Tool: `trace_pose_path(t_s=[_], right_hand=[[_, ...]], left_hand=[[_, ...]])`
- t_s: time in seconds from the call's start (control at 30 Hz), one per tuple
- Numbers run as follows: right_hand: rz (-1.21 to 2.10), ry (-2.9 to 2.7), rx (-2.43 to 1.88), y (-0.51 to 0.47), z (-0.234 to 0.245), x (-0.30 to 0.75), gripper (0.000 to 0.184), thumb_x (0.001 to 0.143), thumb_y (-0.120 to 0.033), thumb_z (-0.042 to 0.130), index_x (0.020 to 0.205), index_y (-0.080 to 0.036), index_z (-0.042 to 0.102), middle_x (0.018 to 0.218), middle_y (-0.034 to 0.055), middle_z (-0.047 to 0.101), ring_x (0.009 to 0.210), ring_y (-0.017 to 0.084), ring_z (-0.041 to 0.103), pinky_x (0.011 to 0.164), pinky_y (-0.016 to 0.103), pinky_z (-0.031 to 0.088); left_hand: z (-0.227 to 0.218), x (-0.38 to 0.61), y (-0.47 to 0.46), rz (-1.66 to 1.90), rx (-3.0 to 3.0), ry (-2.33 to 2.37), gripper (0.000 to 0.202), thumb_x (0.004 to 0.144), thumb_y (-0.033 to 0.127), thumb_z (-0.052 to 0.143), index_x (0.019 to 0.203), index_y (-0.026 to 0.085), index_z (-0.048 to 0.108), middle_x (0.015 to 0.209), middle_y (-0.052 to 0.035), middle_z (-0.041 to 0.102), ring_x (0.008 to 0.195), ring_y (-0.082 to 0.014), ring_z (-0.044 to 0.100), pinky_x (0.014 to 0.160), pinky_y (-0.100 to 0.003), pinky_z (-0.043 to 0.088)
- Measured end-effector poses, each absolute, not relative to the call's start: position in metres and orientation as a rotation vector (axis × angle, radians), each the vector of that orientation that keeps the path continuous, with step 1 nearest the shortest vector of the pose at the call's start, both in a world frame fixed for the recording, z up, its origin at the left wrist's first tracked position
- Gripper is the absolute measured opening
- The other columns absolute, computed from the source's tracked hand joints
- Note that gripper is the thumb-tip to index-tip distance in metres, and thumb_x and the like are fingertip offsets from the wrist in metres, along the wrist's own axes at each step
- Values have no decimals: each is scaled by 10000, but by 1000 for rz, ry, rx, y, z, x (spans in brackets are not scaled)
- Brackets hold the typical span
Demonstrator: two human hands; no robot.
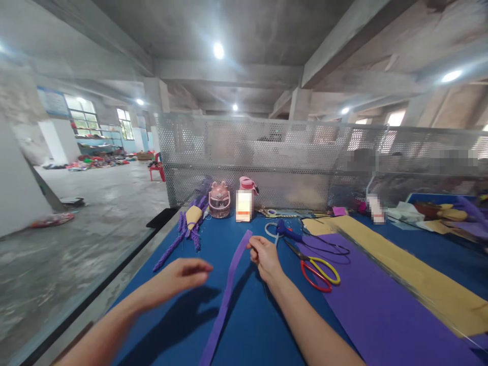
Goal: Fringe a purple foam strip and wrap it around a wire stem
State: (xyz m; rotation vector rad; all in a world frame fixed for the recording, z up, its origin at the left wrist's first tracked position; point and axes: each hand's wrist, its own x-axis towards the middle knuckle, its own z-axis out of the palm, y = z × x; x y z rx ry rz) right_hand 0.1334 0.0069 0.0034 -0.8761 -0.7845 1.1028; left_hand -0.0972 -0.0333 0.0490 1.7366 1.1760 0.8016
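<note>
A long, narrow purple paper strip (229, 287) runs up from the near edge of the blue table. My right hand (265, 256) pinches it near its upper end, thumb against fingers. To the left, my left hand (186, 274) hovers above the table, apart from the strip, its fingers loosely stretched and nothing in them. Beside my right hand lie scissors (318, 269) with one red and one yellow handle loop. A blue-handled glue gun (292, 232) with a dark cord rests just beyond them.
A large purple sheet (381, 300) and a long tan sheet (412, 269) cover the table's right side. Twisted purple stems with a tan wrap (193, 217) lie at the far left. A pink cup (220, 201) stands before the perforated metal screen (244, 152).
</note>
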Motion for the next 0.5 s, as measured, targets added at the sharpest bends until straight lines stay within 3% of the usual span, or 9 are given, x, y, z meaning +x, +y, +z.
trace_pose_path(t_s=[0.1,0.27,0.5], right_hand=[[1100,-813,-919,13,0,131,164,543,-282,641,576,-138,569,445,-33,555,297,26,333,303,151,196],[1038,-839,-970,22,-9,139,163,544,-294,626,574,-144,568,442,-40,551,297,29,339,302,151,207],[1012,-871,-1031,30,-19,149,159,556,-288,628,571,-139,574,436,-37,551,298,31,356,298,145,213]], left_hand=[[40,-44,1,904,1491,1040,435,588,429,686,935,168,682,862,-62,678,775,-164,589,654,-224,428],[1,21,36,1021,1188,849,387,550,431,715,747,100,688,582,-40,625,503,-119,532,475,-213,370],[-22,38,44,1120,994,725,310,549,278,729,805,109,683,607,-45,670,488,-126,563,508,-233,417]])
